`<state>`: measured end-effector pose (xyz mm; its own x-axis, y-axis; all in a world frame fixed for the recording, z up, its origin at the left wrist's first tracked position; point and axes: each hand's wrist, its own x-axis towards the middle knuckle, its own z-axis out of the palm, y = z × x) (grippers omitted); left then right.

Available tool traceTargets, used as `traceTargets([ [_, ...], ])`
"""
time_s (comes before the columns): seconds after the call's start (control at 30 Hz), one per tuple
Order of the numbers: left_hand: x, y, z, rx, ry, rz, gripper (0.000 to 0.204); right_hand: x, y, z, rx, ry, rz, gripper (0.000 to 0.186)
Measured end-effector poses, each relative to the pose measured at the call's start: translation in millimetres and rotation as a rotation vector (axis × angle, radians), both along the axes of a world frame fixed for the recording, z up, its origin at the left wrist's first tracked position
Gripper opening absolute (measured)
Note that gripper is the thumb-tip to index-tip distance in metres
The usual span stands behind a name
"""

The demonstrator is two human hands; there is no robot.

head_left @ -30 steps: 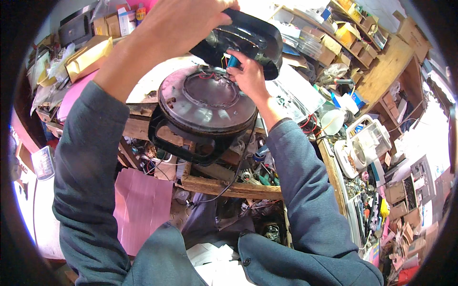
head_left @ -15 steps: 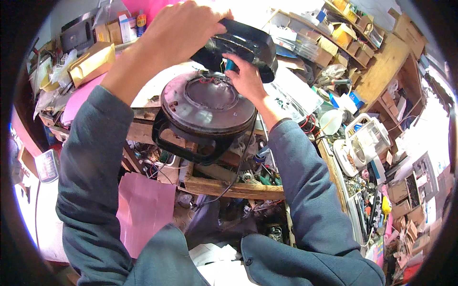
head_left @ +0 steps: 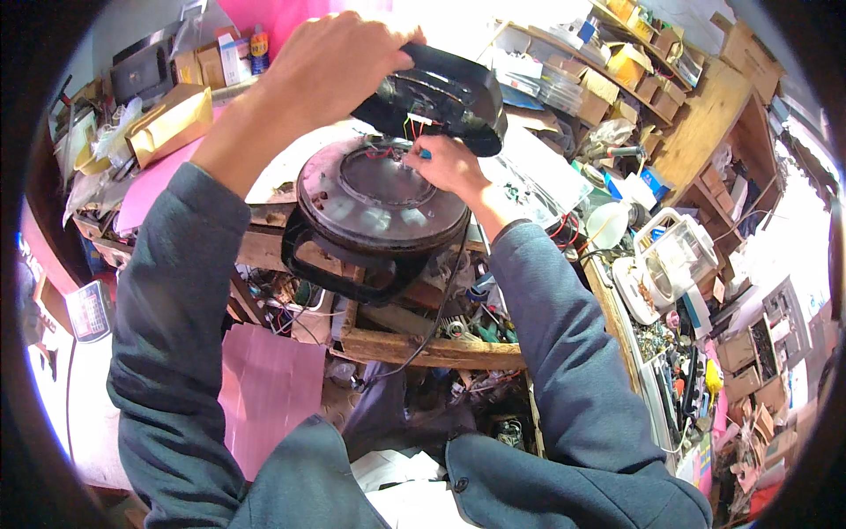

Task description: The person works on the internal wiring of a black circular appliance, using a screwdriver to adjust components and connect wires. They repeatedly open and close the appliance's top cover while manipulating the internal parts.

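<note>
A round, upturned appliance (head_left: 379,207) with a dull metal underside and a black handle rests on the wooden workbench (head_left: 423,348). Above its far edge my left hand (head_left: 330,62) grips a black base cover (head_left: 436,97), tilted up and joined to the appliance by red and white wires. My right hand (head_left: 441,163) pinches a small blue-handled tool at the wires, right where cover and appliance meet. A black cord hangs down from the appliance over the bench's front.
Cardboard boxes (head_left: 172,119) and a pink sheet lie at the back left. Shelves of boxes (head_left: 617,62) rise at the back right. A white blender jug (head_left: 679,251) stands to the right. Loose parts fill the tray under the bench.
My left hand has tipped the black cover a little lower and to the right. My right hand has stayed at the wires. The appliance has not moved.
</note>
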<state>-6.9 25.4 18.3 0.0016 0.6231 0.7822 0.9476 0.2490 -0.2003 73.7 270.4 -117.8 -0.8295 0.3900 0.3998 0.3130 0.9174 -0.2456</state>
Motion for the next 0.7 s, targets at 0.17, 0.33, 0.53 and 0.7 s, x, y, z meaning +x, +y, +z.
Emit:
traceTargets([
  [0.17,-1,-1,-1,0.016,0.033,-0.042,0.032,-2,3,2,-0.079,-0.089,-0.007,0.031],
  [0.33,5,-4,0,0.001,0.039,-0.021,0.031,-4,5,-1,-0.032,-0.079,-0.007,0.031],
  [0.53,4,-5,-3,0.006,0.011,-0.029,0.029,13,-13,6,0.014,-0.040,-0.027,0.031],
  [0.7,-14,-4,-1,-0.033,0.240,-0.183,0.045,37,-14,14,0.067,-0.128,0.057,0.032],
])
